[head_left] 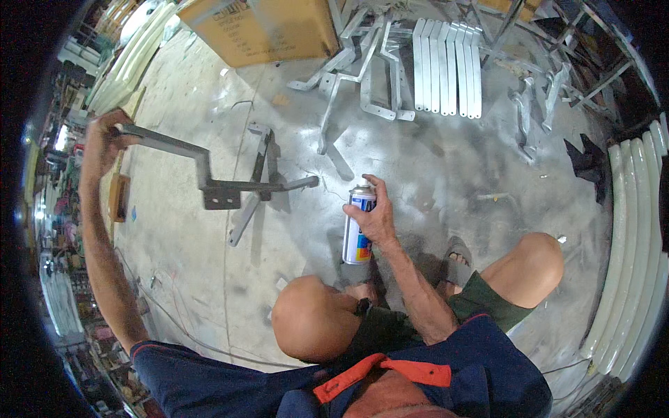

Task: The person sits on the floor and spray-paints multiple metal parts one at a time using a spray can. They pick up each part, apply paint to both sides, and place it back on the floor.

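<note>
Grey-blotched concrete floor [174, 244] spreads below my view, with a cardboard box [272, 38] at its far side. My left grip [104, 143] is clasped round one end of a bent metal bracket [203, 167], held out to the left; my right grip [376, 221] wraps an upright aerosol can [354, 230], one finger at its top. I'd judge it best to face the can squarely to the bracket, sweep evenly and aim away from the left grip.

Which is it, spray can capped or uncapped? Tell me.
Uncapped: the spray can shows its bare silver dome and pale nozzle.
</note>
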The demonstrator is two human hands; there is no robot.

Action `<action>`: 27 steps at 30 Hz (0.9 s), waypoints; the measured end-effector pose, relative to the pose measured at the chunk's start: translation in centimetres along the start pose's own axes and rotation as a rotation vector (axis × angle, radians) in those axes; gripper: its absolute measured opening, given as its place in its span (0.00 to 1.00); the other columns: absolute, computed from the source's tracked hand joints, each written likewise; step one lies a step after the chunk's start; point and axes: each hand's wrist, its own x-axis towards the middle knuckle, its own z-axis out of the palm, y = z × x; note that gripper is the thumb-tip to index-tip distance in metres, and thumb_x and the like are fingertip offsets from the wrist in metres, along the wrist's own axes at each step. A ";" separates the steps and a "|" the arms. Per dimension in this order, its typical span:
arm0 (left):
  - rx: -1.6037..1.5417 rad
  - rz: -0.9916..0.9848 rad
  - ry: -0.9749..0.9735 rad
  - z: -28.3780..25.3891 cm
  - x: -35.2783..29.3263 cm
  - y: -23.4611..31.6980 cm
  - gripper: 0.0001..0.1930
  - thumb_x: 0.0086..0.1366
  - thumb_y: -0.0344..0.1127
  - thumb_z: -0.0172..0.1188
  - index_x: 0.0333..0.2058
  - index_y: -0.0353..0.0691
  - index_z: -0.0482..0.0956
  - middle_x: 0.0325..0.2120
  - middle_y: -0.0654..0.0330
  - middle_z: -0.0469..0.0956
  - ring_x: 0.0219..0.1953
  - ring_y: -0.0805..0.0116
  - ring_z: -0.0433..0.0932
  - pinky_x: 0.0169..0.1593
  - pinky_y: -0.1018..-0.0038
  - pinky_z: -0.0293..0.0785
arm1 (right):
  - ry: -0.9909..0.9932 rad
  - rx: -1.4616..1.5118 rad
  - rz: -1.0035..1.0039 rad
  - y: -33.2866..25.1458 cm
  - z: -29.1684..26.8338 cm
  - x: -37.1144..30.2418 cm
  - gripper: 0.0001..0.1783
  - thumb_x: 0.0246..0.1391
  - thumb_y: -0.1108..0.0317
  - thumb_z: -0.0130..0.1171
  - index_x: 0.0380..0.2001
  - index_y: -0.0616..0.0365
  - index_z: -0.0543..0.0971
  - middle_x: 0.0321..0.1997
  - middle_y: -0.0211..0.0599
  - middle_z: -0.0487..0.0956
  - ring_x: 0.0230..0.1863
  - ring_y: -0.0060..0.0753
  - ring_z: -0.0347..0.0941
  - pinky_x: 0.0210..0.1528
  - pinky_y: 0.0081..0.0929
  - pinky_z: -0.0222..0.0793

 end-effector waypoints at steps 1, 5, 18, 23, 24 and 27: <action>-0.032 0.067 -0.045 1.9 0.7 0.6 0.13 0.55 0.25 0.78 0.33 0.33 0.80 0.28 0.63 0.75 0.27 0.74 0.75 0.28 0.71 0.70 | -0.003 -0.011 -0.012 -0.2 0.0 -0.1 0.45 0.44 0.62 0.78 0.67 0.52 0.70 0.47 0.46 0.84 0.48 0.42 0.83 0.54 0.41 0.80; 0.120 0.252 0.007 9.9 1.6 2.7 0.18 0.57 0.38 0.79 0.37 0.32 0.82 0.35 0.53 0.82 0.38 0.53 0.82 0.43 0.60 0.78 | -0.078 -0.004 0.008 -0.5 -0.4 -0.2 0.46 0.44 0.62 0.77 0.67 0.52 0.70 0.51 0.50 0.83 0.51 0.44 0.82 0.57 0.43 0.78; -0.137 0.449 0.063 15.0 13.3 8.8 0.14 0.53 0.37 0.80 0.32 0.38 0.85 0.27 0.54 0.81 0.31 0.55 0.81 0.35 0.60 0.77 | -0.122 -0.219 -0.697 -13.4 2.7 4.6 0.42 0.43 0.67 0.76 0.64 0.56 0.74 0.53 0.47 0.79 0.51 0.47 0.81 0.56 0.43 0.77; -0.332 0.295 0.090 16.7 15.2 9.9 0.15 0.48 0.34 0.83 0.30 0.37 0.85 0.26 0.54 0.84 0.29 0.59 0.83 0.35 0.64 0.80 | -0.040 -0.223 -0.981 -17.4 2.7 8.2 0.40 0.43 0.68 0.74 0.63 0.52 0.74 0.49 0.48 0.76 0.48 0.55 0.77 0.51 0.48 0.77; -0.286 0.311 0.100 16.8 15.6 10.2 0.14 0.48 0.34 0.82 0.30 0.37 0.86 0.27 0.54 0.84 0.29 0.59 0.84 0.35 0.64 0.81 | -0.040 -0.209 -0.974 -17.7 2.8 8.7 0.40 0.43 0.67 0.74 0.63 0.50 0.74 0.50 0.48 0.76 0.49 0.56 0.78 0.51 0.48 0.78; -0.172 0.346 0.102 16.6 16.6 11.3 0.13 0.48 0.33 0.82 0.30 0.37 0.87 0.27 0.54 0.86 0.29 0.59 0.85 0.34 0.64 0.82 | -0.003 -0.234 -1.002 -17.9 3.1 9.4 0.40 0.44 0.67 0.74 0.64 0.49 0.74 0.51 0.49 0.75 0.49 0.55 0.78 0.50 0.48 0.78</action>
